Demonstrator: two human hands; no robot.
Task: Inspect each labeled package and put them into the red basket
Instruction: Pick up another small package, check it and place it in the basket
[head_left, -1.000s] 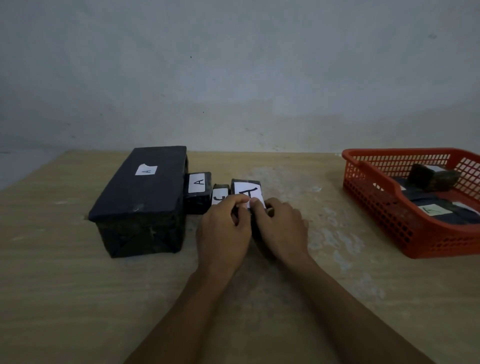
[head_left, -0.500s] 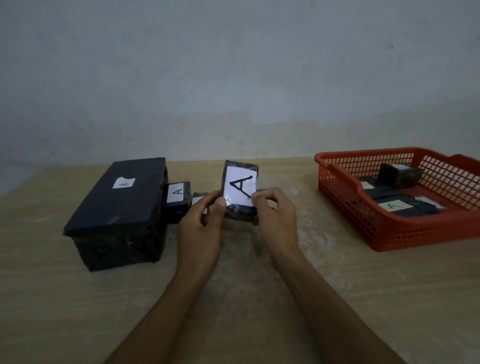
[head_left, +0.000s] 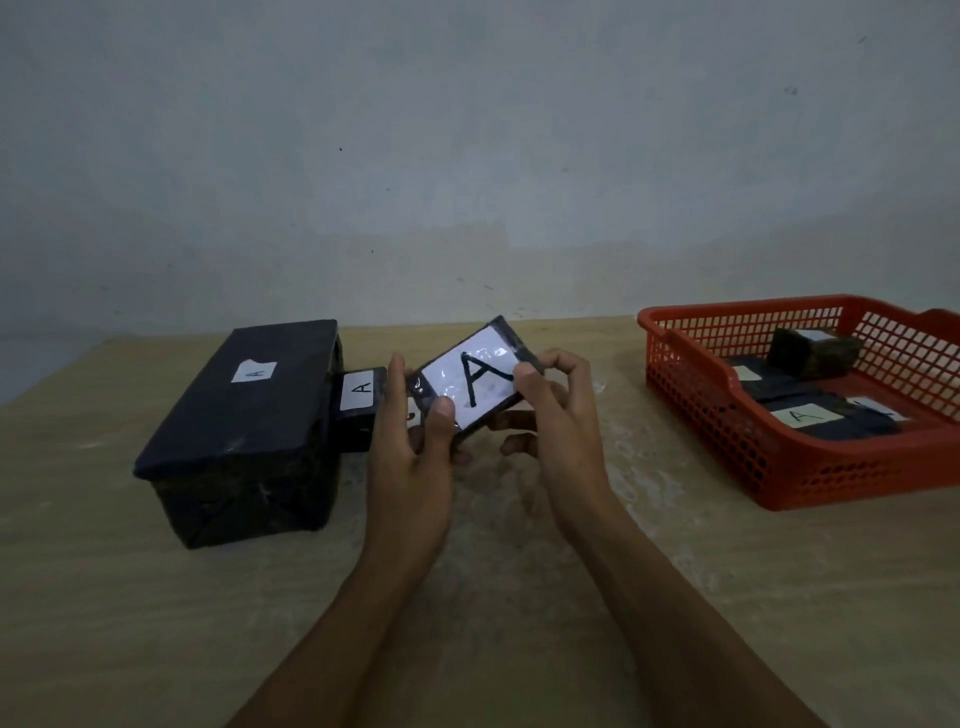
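Held package now tilted clockwise

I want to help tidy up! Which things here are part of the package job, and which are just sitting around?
Part of the job:
- held package, labelled A, in the left hand and right hand
- big black box, labelled A
- small package, labelled A
- red basket, packages already inside

Just there:
- wooden table
- grey wall
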